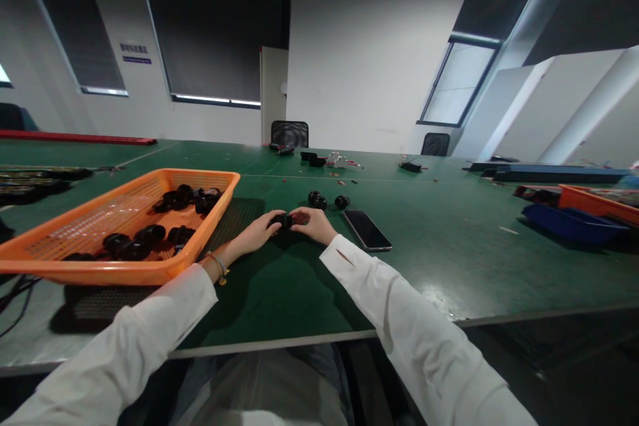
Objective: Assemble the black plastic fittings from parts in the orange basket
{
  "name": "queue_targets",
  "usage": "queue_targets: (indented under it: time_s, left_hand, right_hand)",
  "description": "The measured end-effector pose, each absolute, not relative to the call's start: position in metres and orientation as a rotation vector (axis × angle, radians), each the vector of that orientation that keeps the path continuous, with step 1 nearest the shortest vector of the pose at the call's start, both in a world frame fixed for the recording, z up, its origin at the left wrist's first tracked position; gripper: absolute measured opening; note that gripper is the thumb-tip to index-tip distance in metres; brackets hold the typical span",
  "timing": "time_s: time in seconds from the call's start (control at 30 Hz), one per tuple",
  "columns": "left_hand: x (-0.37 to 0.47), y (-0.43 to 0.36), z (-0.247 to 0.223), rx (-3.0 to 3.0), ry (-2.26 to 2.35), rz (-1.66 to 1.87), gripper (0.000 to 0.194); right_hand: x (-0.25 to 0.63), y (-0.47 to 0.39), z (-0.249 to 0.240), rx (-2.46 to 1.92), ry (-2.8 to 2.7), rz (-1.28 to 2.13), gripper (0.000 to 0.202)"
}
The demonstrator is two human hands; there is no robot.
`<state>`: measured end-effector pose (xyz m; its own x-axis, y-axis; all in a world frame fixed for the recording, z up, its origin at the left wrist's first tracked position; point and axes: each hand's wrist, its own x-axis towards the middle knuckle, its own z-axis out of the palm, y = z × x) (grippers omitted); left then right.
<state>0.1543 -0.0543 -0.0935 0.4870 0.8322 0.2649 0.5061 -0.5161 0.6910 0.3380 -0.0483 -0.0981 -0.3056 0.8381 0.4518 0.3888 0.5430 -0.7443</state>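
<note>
A small black round plastic part [283, 220] is held just above the green table between my two hands. My left hand [257, 231] pinches its left end, and my right hand [313, 223] grips the right end; the fingers hide much of it. Beyond my right hand lie several similar black parts [317, 200], with another single black part [342, 202] a little to their right. An orange plastic basket [164, 273] stands left of my left hand, holding several black parts [134, 243] of the same look.
A smartphone [368, 229] lies right of my right hand on the green table [449, 233]. Farther back are a white part with red pieces [337, 160] and black items [313, 158]. At the right stand a blue tray [574, 223] and an orange tray [599, 202].
</note>
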Motion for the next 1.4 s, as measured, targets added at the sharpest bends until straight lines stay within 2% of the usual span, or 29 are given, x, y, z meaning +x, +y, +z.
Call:
queue_targets:
  time_s: [0.37, 0.57, 0.73, 1.4]
  left_hand:
    - [0.155, -0.05, -0.095, 2.12, 1.147, 0.842, 0.048]
    - [0.154, -0.05, -0.093, 2.054, 1.184, 0.832, 0.031]
    - [0.154, -0.053, -0.089, 2.071, 1.17, 0.82, 0.026]
    - [0.153, -0.05, -0.091, 2.097, 1.148, 0.81, 0.031]
  right_hand:
    - [0.339, -0.043, -0.101, -0.981, -1.903, 0.662, 0.031]
    - [0.338, -0.042, -0.101, -1.002, -1.883, 0.696, 0.032]
    - [0.338, -0.04, -0.102, -1.0, -1.877, 0.715, 0.032]
    - [0.341, -0.032, -0.105, -0.962, -1.907, 0.768, 0.037]
